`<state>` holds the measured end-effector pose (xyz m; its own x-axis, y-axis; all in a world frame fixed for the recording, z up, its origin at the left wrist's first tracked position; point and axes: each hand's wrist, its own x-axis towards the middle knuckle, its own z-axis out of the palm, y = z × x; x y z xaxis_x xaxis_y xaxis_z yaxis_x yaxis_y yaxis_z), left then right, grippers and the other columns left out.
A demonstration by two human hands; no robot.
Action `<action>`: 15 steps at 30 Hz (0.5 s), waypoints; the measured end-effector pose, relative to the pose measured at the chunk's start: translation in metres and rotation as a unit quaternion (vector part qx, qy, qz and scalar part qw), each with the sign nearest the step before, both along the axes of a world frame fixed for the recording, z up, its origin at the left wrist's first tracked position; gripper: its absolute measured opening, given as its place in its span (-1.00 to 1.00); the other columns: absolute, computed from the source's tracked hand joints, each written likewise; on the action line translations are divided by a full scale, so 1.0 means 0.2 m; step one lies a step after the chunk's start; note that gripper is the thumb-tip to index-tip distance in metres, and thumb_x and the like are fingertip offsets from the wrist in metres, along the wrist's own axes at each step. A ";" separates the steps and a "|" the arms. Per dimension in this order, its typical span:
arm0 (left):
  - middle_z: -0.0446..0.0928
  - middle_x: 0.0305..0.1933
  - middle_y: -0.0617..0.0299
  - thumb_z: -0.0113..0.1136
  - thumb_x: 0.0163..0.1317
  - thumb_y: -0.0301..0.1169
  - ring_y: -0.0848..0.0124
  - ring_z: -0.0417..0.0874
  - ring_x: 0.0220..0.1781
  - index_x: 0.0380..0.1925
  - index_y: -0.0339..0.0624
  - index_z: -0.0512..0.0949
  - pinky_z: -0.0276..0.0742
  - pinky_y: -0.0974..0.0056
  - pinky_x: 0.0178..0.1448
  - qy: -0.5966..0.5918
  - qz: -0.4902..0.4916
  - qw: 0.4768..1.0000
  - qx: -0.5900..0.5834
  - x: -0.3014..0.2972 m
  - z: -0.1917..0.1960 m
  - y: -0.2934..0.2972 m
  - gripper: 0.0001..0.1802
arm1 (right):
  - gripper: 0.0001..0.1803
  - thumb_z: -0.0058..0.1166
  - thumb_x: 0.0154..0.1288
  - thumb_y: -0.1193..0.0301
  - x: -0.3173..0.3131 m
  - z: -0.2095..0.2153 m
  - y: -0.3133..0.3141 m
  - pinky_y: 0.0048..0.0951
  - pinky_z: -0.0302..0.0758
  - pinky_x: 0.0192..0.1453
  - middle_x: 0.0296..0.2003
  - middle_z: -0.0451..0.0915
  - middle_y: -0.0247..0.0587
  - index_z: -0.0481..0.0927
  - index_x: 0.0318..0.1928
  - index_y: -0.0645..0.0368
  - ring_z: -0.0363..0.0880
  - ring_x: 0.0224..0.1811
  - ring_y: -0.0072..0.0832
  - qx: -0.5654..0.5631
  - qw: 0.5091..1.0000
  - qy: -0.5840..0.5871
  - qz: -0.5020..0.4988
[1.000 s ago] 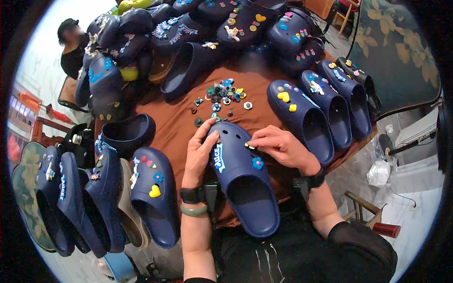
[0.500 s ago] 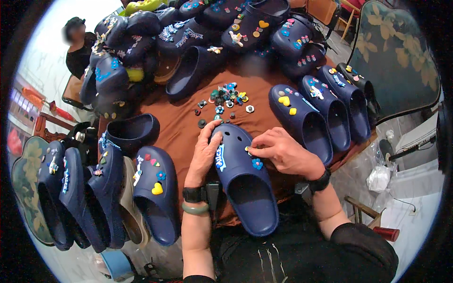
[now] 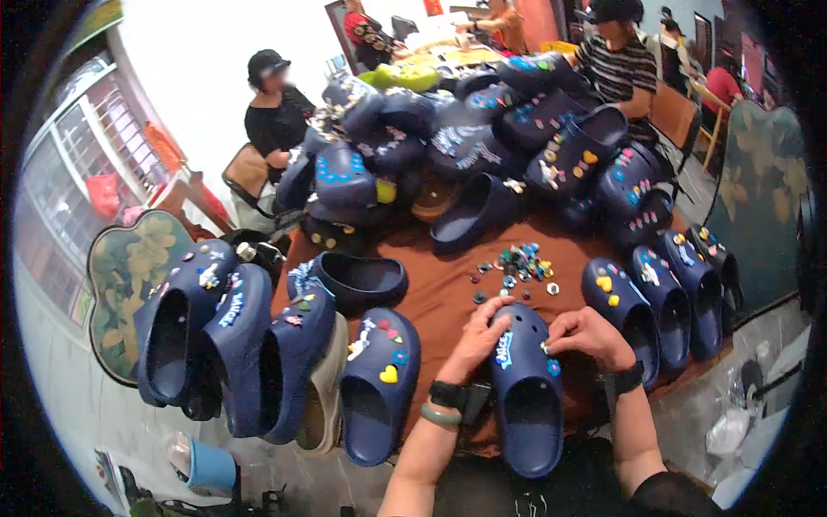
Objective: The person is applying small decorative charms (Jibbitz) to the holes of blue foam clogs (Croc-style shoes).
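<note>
A navy blue clog (image 3: 525, 388) lies toe-away from me on the brown tablecloth (image 3: 448, 293). My left hand (image 3: 478, 338) grips its left side near the toe, beside a white lettered charm. My right hand (image 3: 586, 334) rests on the clog's right side, fingertips pressing by small coloured charms on its upper. A pile of loose shoe charms (image 3: 517, 265) lies just beyond the toe. Both wrists wear dark bands.
Rows of decorated navy clogs sit at my left (image 3: 284, 362) and right (image 3: 655, 306), with a tall heap of them (image 3: 465, 138) at the back. A person in black (image 3: 274, 108) sits far left, and others sit behind the table. A blue cup (image 3: 207, 470) stands low left.
My head has lifted, so more of the room and the people behind show. Both hands stay on the same clog, the right hand shifted slightly toward its side.
</note>
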<state>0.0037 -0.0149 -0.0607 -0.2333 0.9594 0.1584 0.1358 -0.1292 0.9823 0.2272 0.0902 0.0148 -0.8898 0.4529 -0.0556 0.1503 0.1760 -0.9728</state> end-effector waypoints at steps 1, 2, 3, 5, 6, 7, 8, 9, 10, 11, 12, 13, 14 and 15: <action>0.43 0.07 0.28 0.04 0.34 -0.38 0.51 0.41 0.09 0.16 -0.23 0.37 0.35 0.39 0.19 0.008 0.002 1.000 -0.009 0.00 0.00 0.00 -0.59 | -0.89 0.34 -0.03 0.58 -0.01 0.00 0.01 -0.53 0.51 -0.16 -0.40 0.64 -0.24 0.66 -0.45 0.31 0.60 -0.30 -0.55 -0.021 1.000 -0.021 0.001; 0.43 0.07 0.26 0.05 0.34 -0.37 0.49 0.41 0.11 0.16 -0.22 0.37 0.35 0.38 0.21 -0.007 0.001 1.000 0.006 0.01 0.00 0.00 -0.59 | -0.89 0.34 -0.03 0.58 -0.03 0.01 0.03 -0.53 0.51 -0.16 -0.40 0.64 -0.24 0.66 -0.45 0.31 0.60 -0.30 -0.55 -0.014 1.000 -0.016 0.008; 0.44 0.08 0.24 0.09 0.32 -0.36 0.48 0.42 0.11 0.17 -0.20 0.37 0.35 0.37 0.21 -0.013 0.000 1.000 -0.013 0.02 0.03 0.00 -0.57 | -0.83 0.38 -0.06 0.55 -0.04 0.02 0.05 -0.53 0.50 -0.14 -0.36 0.64 -0.25 0.65 -0.41 0.29 0.59 -0.28 -0.55 -0.031 0.998 -0.059 0.021; 0.45 0.07 0.24 0.17 0.28 -0.33 0.47 0.43 0.10 0.16 -0.19 0.38 0.36 0.36 0.21 -0.010 0.001 1.000 -0.006 0.02 0.06 -0.01 -0.53 | -0.76 0.41 -0.09 0.52 -0.06 0.02 0.08 -0.52 0.49 -0.12 -0.33 0.63 -0.25 0.64 -0.36 0.27 0.58 -0.26 -0.55 -0.043 0.993 -0.101 0.034; 0.45 0.07 0.24 0.17 0.28 -0.33 0.47 0.43 0.10 0.16 -0.19 0.38 0.36 0.36 0.21 -0.008 0.003 1.000 -0.002 0.02 0.08 -0.02 -0.53 | -0.65 0.44 -0.11 0.48 -0.08 0.00 0.10 -0.50 0.48 -0.08 -0.28 0.62 -0.25 0.61 -0.27 0.26 0.55 -0.22 -0.53 0.039 0.993 -0.106 0.042; 0.46 0.06 0.24 0.20 0.25 -0.32 0.46 0.44 0.10 0.16 -0.19 0.39 0.36 0.36 0.20 -0.015 -0.005 1.000 -0.001 0.01 0.10 -0.02 -0.52 | -0.54 0.48 -0.13 0.44 -0.09 -0.03 0.12 -0.48 0.47 -0.05 -0.24 0.60 -0.24 0.58 -0.17 0.26 0.53 -0.18 -0.52 0.122 0.985 -0.111 0.044; 0.46 0.05 0.24 0.23 0.23 -0.31 0.46 0.44 0.10 0.15 -0.18 0.40 0.37 0.36 0.20 -0.023 -0.013 1.000 -0.002 0.01 0.12 -0.02 -0.50 | -0.34 0.50 -0.14 0.38 -0.09 -0.06 0.16 -0.42 0.43 0.04 -0.14 0.56 -0.21 0.49 0.01 0.28 0.48 -0.11 -0.47 0.107 0.980 -0.164 0.043; 0.46 0.05 0.24 0.23 0.23 -0.31 0.46 0.44 0.10 0.15 -0.18 0.40 0.37 0.36 0.20 -0.021 -0.011 1.000 0.001 0.01 0.13 -0.03 -0.50 | -0.34 0.50 -0.14 0.38 -0.10 -0.05 0.15 -0.42 0.43 0.04 -0.14 0.56 -0.21 0.49 0.01 0.28 0.48 -0.11 -0.47 0.111 0.979 -0.163 0.045; 0.47 0.04 0.24 0.24 0.22 -0.31 0.46 0.45 0.09 0.15 -0.18 0.41 0.38 0.36 0.19 -0.040 -0.003 0.999 -0.008 0.00 0.14 -0.05 -0.49 | -0.30 0.49 -0.12 0.37 -0.12 -0.05 0.14 -0.40 0.41 0.08 -0.11 0.55 -0.19 0.46 0.06 0.30 0.48 -0.07 -0.44 0.055 0.987 -0.144 0.053; 0.48 0.03 0.24 0.26 0.20 -0.31 0.46 0.46 0.08 0.15 -0.18 0.42 0.38 0.36 0.18 -0.060 0.005 0.998 -0.017 -0.01 0.16 -0.06 -0.49 | -0.27 0.49 -0.10 0.36 -0.13 -0.04 0.13 -0.39 0.40 0.12 -0.08 0.55 -0.16 0.43 0.10 0.31 0.48 -0.03 -0.42 -0.002 0.990 -0.124 0.062; 0.49 0.04 0.23 0.28 0.18 -0.34 0.46 0.48 0.07 0.15 -0.22 0.41 0.41 0.37 0.16 -0.085 0.002 0.996 -0.028 -0.02 0.19 -0.07 -0.46 | -0.21 0.47 -0.07 0.35 -0.15 -0.05 0.13 -0.35 0.36 0.20 0.02 0.51 -0.10 0.38 0.17 0.31 0.45 0.07 -0.35 0.004 0.988 -0.132 0.080; 0.49 0.04 0.23 0.28 0.18 -0.34 0.46 0.48 0.07 0.15 -0.22 0.41 0.41 0.37 0.16 -0.084 0.002 0.996 -0.026 -0.04 0.19 -0.08 -0.46 | -0.21 0.47 -0.07 0.35 -0.18 -0.05 0.12 -0.35 0.36 0.20 0.02 0.51 -0.10 0.38 0.17 0.31 0.45 0.07 -0.35 0.005 0.988 -0.132 0.081; 0.49 0.04 0.22 0.29 0.16 -0.35 0.46 0.48 0.06 0.16 -0.24 0.40 0.41 0.37 0.16 -0.092 0.007 0.995 -0.028 -0.08 0.17 -0.08 -0.45 | -0.19 0.46 -0.06 0.35 -0.21 -0.06 0.11 -0.34 0.34 0.23 0.05 0.50 -0.08 0.34 0.20 0.31 0.44 0.10 -0.34 -0.009 0.989 -0.116 0.094; 0.49 0.05 0.21 0.30 0.15 -0.37 0.46 0.49 0.06 0.16 -0.26 0.40 0.42 0.37 0.16 -0.100 0.012 0.994 -0.030 -0.13 0.16 -0.09 -0.44 | -0.17 0.45 -0.04 0.35 -0.25 -0.05 0.09 -0.33 0.33 0.26 0.08 0.48 -0.05 0.31 0.23 0.31 0.42 0.14 -0.32 -0.024 0.989 -0.099 0.107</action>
